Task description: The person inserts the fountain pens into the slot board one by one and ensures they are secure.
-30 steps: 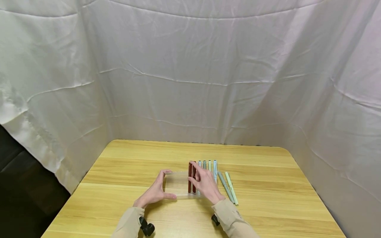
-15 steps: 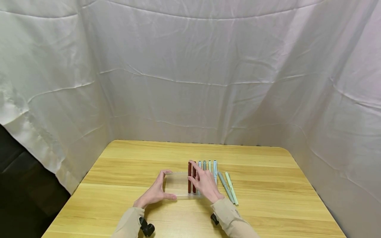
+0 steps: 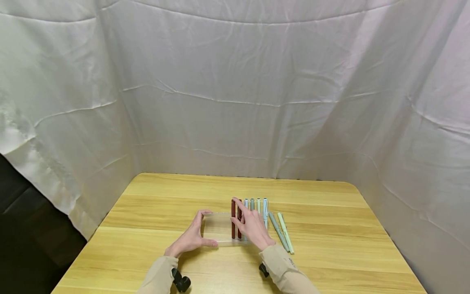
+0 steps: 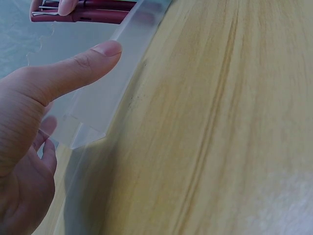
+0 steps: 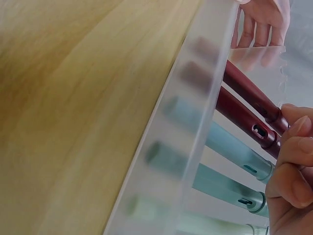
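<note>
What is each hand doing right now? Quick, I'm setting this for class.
Left hand: holding the clear tray.
Right hand: touching the leftmost dark red pen; whether it grips cannot be told.

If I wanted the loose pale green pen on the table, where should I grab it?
Probably pinch the pale green pen by its far half, reaching from above and the right: it lies flat, and the grey-green pen on its left angles away there.

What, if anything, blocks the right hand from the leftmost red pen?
Nothing visible. The right hand reaches over the second red pen, its fingers at the leftmost red pen; the second lies alongside, not in the way.
</note>
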Action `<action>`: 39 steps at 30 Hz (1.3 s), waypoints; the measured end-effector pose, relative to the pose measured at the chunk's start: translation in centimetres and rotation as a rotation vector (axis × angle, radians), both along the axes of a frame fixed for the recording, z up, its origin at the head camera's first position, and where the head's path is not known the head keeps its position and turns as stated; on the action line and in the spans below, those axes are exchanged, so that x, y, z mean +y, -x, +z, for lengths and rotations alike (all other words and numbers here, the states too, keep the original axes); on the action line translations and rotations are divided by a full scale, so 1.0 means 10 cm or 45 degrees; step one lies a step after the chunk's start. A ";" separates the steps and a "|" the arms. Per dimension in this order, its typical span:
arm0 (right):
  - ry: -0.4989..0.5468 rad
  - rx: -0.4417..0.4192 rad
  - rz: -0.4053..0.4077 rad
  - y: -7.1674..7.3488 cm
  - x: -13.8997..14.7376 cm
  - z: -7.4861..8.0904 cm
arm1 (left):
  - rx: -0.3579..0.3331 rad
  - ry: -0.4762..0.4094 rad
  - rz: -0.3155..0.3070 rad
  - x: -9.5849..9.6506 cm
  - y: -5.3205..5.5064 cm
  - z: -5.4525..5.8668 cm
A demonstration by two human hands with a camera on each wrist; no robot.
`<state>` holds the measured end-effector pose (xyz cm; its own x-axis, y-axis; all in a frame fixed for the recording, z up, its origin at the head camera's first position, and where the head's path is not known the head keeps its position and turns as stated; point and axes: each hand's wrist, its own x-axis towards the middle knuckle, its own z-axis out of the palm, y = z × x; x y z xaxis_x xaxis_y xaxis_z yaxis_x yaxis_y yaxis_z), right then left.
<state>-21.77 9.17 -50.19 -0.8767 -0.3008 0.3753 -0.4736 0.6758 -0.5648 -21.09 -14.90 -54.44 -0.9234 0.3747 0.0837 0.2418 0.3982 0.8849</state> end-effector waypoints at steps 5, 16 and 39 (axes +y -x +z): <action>0.007 -0.004 -0.002 0.00 0.00 -0.01 | 0.001 0.001 0.001 0.00 0.00 -0.01; 0.098 -0.060 0.054 -0.05 0.06 0.03 | 0.027 0.004 0.004 -0.01 0.00 -0.04; 0.600 -0.102 -0.227 0.02 1.23 -0.21 | 0.012 -0.006 0.000 -0.01 0.01 -0.06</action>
<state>-21.96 21.43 -52.26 -0.9305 0.0424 0.3639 -0.3168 0.4054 -0.8575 -21.17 -15.05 -55.00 -0.9226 0.3741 0.0944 0.2504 0.3944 0.8842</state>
